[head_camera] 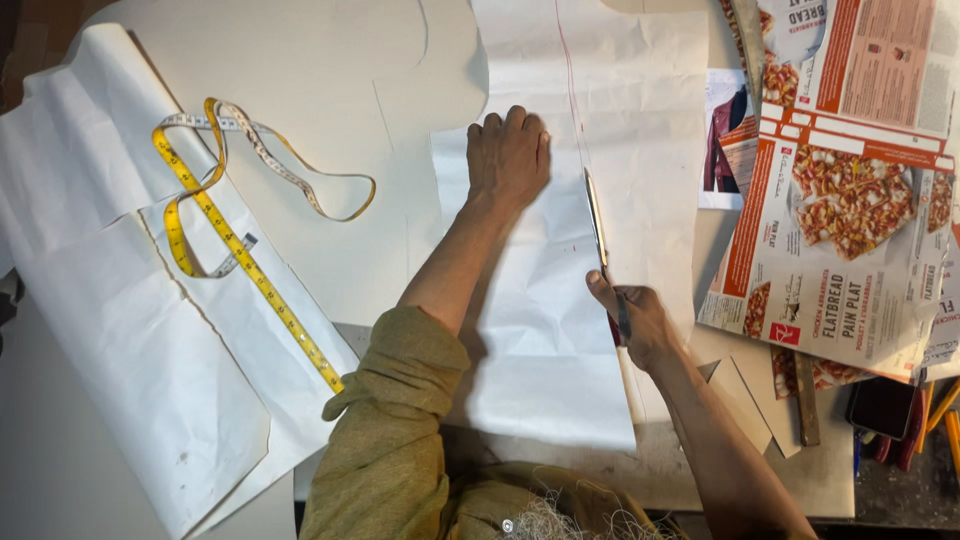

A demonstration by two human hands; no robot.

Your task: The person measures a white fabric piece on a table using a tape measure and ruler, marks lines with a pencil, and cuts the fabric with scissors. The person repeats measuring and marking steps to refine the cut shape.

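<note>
My left hand [508, 155] lies knuckles up on a large sheet of white paper [545, 300], pressing it to the table. My right hand [640, 320] grips a pair of scissors [597, 220], whose long blades point away from me along a cut in the paper. A thin red line [572, 90] runs on the sheet beyond the blade tips. The left arm wears an olive sleeve [390, 430].
A yellow tape measure [225, 215] is looped over other white sheets [120, 300] at the left. Flattened orange-and-white food cartons [850, 220] lie at the right, with a photo print [722, 140], cardboard scraps [750, 395], a dark phone [880, 408] and pencils [935, 415].
</note>
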